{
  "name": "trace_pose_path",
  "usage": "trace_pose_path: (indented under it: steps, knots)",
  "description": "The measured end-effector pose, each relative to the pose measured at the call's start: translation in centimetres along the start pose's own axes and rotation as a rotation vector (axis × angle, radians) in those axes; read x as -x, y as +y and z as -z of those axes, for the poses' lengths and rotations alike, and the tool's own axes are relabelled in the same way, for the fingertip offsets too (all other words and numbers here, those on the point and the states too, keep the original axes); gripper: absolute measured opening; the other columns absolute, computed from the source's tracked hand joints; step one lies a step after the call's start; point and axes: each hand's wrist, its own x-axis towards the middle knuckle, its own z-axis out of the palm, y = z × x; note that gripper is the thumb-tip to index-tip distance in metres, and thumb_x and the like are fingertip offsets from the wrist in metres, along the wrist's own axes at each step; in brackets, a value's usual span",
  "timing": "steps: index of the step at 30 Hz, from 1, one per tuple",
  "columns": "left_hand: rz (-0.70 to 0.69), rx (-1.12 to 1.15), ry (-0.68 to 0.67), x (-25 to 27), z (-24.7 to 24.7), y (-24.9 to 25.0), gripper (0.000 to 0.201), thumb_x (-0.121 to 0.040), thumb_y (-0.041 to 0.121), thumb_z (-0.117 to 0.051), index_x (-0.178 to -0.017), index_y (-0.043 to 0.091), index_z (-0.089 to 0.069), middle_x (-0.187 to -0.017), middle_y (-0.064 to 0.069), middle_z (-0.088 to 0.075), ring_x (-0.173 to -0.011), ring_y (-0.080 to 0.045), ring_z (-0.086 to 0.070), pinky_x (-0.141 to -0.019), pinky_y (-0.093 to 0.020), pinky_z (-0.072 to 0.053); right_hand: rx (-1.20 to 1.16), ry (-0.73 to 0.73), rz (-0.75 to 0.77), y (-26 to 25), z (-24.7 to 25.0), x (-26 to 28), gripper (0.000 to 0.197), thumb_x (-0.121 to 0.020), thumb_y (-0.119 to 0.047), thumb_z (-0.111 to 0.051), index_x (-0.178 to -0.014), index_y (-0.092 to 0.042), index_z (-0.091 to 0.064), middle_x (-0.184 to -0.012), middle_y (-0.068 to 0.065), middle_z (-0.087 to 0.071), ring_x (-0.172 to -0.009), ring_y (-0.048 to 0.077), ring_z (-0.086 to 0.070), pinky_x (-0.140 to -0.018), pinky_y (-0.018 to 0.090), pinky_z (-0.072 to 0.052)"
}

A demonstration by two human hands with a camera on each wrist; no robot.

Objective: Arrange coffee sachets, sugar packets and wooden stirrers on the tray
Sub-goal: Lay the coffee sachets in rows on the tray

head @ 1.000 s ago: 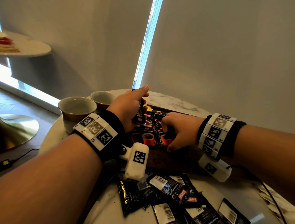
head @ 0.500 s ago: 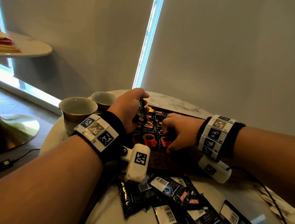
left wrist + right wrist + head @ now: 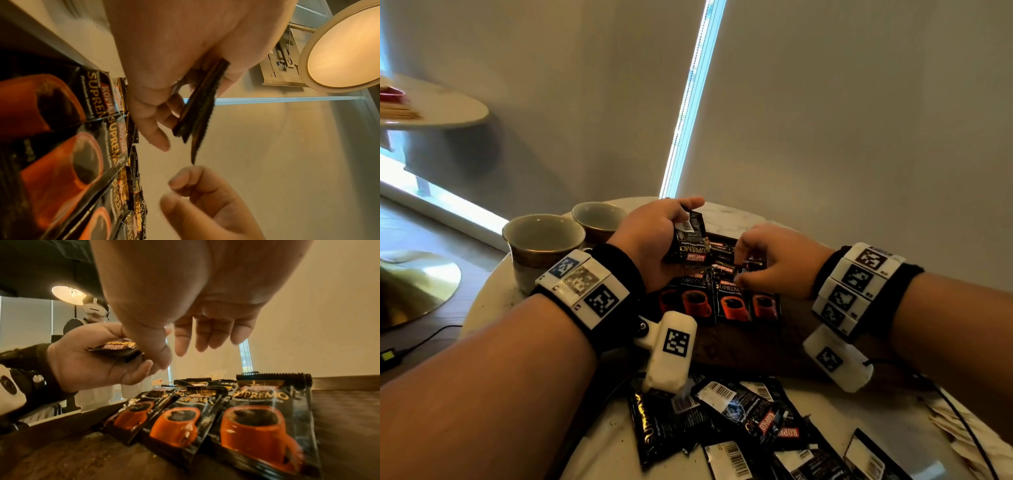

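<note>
Left hand (image 3: 654,236), now raised from the tray (image 3: 767,346), grips spare coffee sachets (image 3: 688,240); right hand (image 3: 770,260), fingers loosely open at 3 o'clock, has released the sachet row (image 3: 719,301), suggesting another placement.

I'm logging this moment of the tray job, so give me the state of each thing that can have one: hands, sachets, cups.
left hand: holds a few sachets above the tray
held sachets: lifted, on edge
right hand: fingers loosely curled, holding nothing
sachets on tray: flat, face up, overlapping in a row
loose sachets: heaped on the table, mostly face down
two cups: upright, empty
</note>
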Motion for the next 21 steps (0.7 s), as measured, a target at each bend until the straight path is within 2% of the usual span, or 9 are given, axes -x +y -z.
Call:
trace_pose_path:
  steps: [2, 5, 7, 9, 11, 13, 15, 17, 21]
  knots:
    - [-0.009, -0.025, 0.004, 0.2, -0.2, 0.0, 0.040, -0.098, 0.005, -0.038, -0.122, 0.015, -0.069, -0.125, -0.022, -0.064, -0.107, -0.042, -0.067, -0.070, -0.047, -0.062, -0.076, 0.071, 0.019, -0.1, 0.1, 0.2, 0.004, -0.091, -0.033, -0.067, -0.091, -0.030, -0.064, -0.092, -0.014, -0.057, -0.083, 0.001, -0.054, -0.072, 0.022, -0.042]
    - [-0.015, -0.017, 0.005, 0.3, -0.3, -0.1, 0.035, -0.099, 0.002, -0.044, -0.121, 0.012, -0.070, -0.125, -0.023, -0.066, -0.106, -0.042, -0.069, -0.070, -0.047, -0.063, -0.156, 0.146, 0.033, -0.4, 0.1, 0.3, 0.019, -0.095, -0.019, -0.057, -0.090, -0.036, -0.064, -0.086, -0.012, -0.064, -0.080, 0.004, -0.060, -0.070, 0.026, -0.046]
    - [-0.013, -0.011, 0.005, 0.4, -0.4, -0.1, 0.034, -0.099, 0.001, -0.046, -0.121, 0.010, -0.070, -0.123, -0.024, -0.067, -0.103, -0.041, -0.070, -0.070, -0.047, -0.064, -0.229, 0.179, 0.035, -0.5, 0.1, 0.6, 0.030, -0.088, -0.013, -0.052, -0.097, -0.039, -0.063, -0.090, -0.009, -0.066, -0.082, 0.010, -0.063, -0.073, 0.031, -0.053]
    - [-0.016, -0.017, -0.001, 0.5, -0.5, -0.1, 0.034, -0.099, 0.000, -0.047, -0.124, 0.009, -0.068, -0.121, -0.024, -0.068, -0.100, -0.039, -0.071, -0.071, -0.047, -0.064, -0.288, 0.208, 0.053, -0.7, 0.0, 1.1, 0.039, -0.084, -0.011, -0.059, -0.113, -0.037, -0.059, -0.101, -0.012, -0.060, -0.088, 0.007, -0.060, -0.075, 0.028, -0.054]
    - [-0.017, -0.033, -0.004, 0.7, -0.5, 0.0, 0.032, -0.100, 0.002, -0.048, -0.125, 0.009, -0.067, -0.118, -0.023, -0.069, -0.100, -0.038, -0.071, -0.071, -0.045, -0.064, -0.273, 0.236, 0.108, -0.9, 0.0, 1.6, 0.055, -0.079, -0.021, -0.072, -0.126, -0.038, -0.051, -0.112, -0.021, -0.047, -0.099, 0.002, -0.053, -0.079, 0.021, -0.051]
    - [-0.015, -0.045, 0.002, 0.7, -0.4, 0.0, 0.030, -0.101, 0.003, -0.049, -0.125, 0.009, -0.067, -0.118, -0.022, -0.069, -0.102, -0.038, -0.071, -0.074, -0.044, -0.063, -0.234, 0.246, 0.168, -1.2, 0.0, 1.8, 0.061, -0.075, -0.028, -0.080, -0.126, -0.041, -0.050, -0.114, -0.028, -0.039, -0.104, -0.003, -0.048, -0.084, 0.017, -0.046]
    - [-0.018, -0.039, 0.010, 0.8, -0.5, -0.1, 0.030, -0.100, 0.003, -0.050, -0.126, 0.007, -0.066, -0.119, -0.022, -0.069, -0.102, -0.037, -0.071, -0.077, -0.045, -0.061, -0.215, 0.264, 0.203, -1.5, -0.1, 1.7, 0.050, -0.075, -0.030, -0.082, -0.116, -0.044, -0.056, -0.113, -0.029, -0.040, -0.106, -0.003, -0.047, -0.089, 0.019, -0.045]
    - [-0.023, -0.011, 0.009, 0.7, -0.5, -0.2, 0.030, -0.100, 0.002, -0.050, -0.126, 0.005, -0.065, -0.115, -0.021, -0.069, -0.093, -0.034, -0.071, -0.072, -0.042, -0.062, -0.215, 0.307, 0.232, -1.6, -0.2, 1.5, 0.035, -0.078, -0.029, -0.078, -0.107, -0.043, -0.064, -0.111, -0.026, -0.045, -0.106, 0.001, -0.051, -0.090, 0.022, -0.047]
    - [-0.014, -0.011, 0.018, 0.6, -0.5, -0.3, 0.023, -0.101, 0.003, -0.050, -0.117, 0.010, -0.065, -0.114, -0.022, -0.065, -0.085, -0.031, -0.069, -0.056, -0.037, -0.063, -0.205, 0.365, 0.247, -1.6, -0.2, 1.2, 0.021, -0.085, -0.023, -0.074, -0.101, -0.036, -0.071, -0.104, -0.023, -0.053, -0.099, -0.001, -0.054, -0.078, 0.009, -0.042]
